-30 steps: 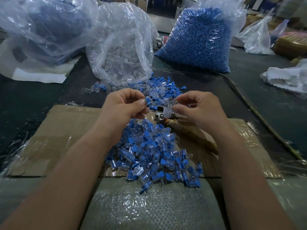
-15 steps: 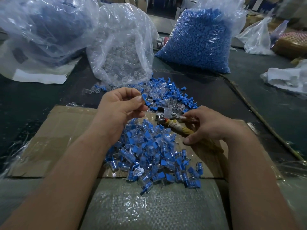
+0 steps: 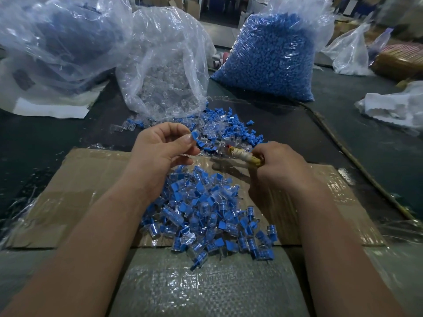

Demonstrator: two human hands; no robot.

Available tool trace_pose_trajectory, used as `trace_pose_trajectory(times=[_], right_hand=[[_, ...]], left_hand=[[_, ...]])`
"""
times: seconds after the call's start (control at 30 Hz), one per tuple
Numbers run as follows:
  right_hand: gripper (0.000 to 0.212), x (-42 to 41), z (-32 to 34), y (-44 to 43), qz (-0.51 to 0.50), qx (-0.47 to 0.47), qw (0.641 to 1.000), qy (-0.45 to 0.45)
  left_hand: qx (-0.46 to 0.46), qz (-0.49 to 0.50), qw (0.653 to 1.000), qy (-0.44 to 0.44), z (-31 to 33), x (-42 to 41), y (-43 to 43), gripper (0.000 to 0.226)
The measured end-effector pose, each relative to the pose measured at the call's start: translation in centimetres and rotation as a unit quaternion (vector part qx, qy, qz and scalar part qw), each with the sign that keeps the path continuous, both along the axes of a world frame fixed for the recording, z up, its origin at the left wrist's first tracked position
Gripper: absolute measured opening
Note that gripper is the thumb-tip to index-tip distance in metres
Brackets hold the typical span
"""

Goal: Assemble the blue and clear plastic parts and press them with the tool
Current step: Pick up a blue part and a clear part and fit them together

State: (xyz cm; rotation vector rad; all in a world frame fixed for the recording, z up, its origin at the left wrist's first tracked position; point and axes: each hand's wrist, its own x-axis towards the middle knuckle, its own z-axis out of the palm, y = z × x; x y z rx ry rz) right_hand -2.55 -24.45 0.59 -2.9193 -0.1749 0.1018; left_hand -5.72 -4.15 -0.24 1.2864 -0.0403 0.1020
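- Left hand (image 3: 164,148) pinches a blue part (image 3: 195,135) at the fingertips, above the table's far heap; I cannot tell whether a clear part is fitted on it.
- Right hand (image 3: 282,167) grips the tool (image 3: 242,156) by its wrapped handle, near the part but apart from it.
- Done, I judge: a large pile (image 3: 206,211) of joined pieces on the cardboard (image 3: 91,179).
- Left: pressing this piece, then the loose parts (image 3: 231,126).
- Held part is small, blue and flat-tabbed.
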Motion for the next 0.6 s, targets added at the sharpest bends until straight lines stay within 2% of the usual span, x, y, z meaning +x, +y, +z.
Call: trace_pose_trajectory(times=[0.13, 0.23, 0.43, 0.6], right_hand=[[0.021, 0.1, -0.1, 0.2, 0.025, 0.064, 0.991, -0.112], [0.02, -0.3, -0.1, 0.9, 0.049, 0.138, 0.979, -0.145], [0.021, -1.0, -0.2, 2.0, 0.095, 0.219, 0.961, -0.137], [0.022, -1.2, -0.2, 2.4, 0.124, 0.239, 0.958, -0.1]], left_hand=[[0.021, 0.013, 1.0, -0.018, -0.1, -0.1, -0.1, 0.017], [0.032, 0.024, 0.999, -0.029, -0.2, 0.0, -0.1, 0.019], [0.054, 0.055, 0.995, -0.064, -0.4, 0.2, -0.2, 0.021], [0.043, 0.08, 0.993, -0.081, -0.3, 0.2, -0.2, 0.02]])
